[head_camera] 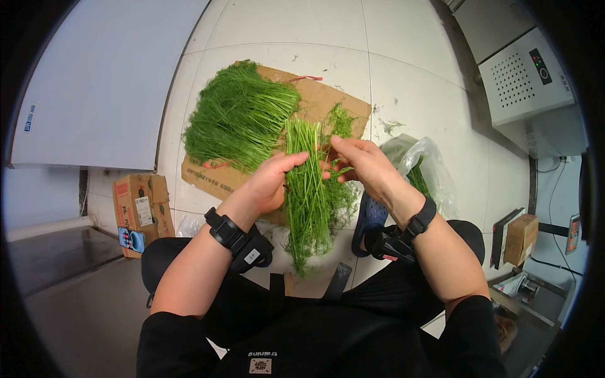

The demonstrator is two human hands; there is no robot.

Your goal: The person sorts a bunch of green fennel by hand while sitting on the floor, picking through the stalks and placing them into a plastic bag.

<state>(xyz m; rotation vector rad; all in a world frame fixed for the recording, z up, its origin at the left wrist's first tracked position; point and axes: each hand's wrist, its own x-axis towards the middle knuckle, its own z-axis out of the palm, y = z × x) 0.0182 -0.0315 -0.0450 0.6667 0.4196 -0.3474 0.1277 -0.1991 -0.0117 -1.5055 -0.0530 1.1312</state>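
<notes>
My left hand (pixel 272 182) grips a bunch of feathery green herb stalks, likely dill or fennel (pixel 305 189), with the cut ends pointing away from me and the fronds hanging down towards me. Just right of the bunch is my right hand (pixel 357 158), its thumb and forefinger close together at a thin stalk; whether they pinch it is unclear. A large pile of the same herb (pixel 236 113) lies on a flattened cardboard sheet (pixel 350 101) beyond my left hand. Small green scraps (pixel 340 120) lie on the cardboard's right part, and loose fronds (pixel 342 196) are below my right hand.
A clear plastic bag (pixel 425 151) with more greens stands at the right, beside a blue clog (pixel 371 217). A printed cardboard box (pixel 137 203) with a phone (pixel 131 240) near it is at the left. White appliances (pixel 94 85) flank the tiled floor (pixel 293 23). A red tie (pixel 307 78) lies on the cardboard.
</notes>
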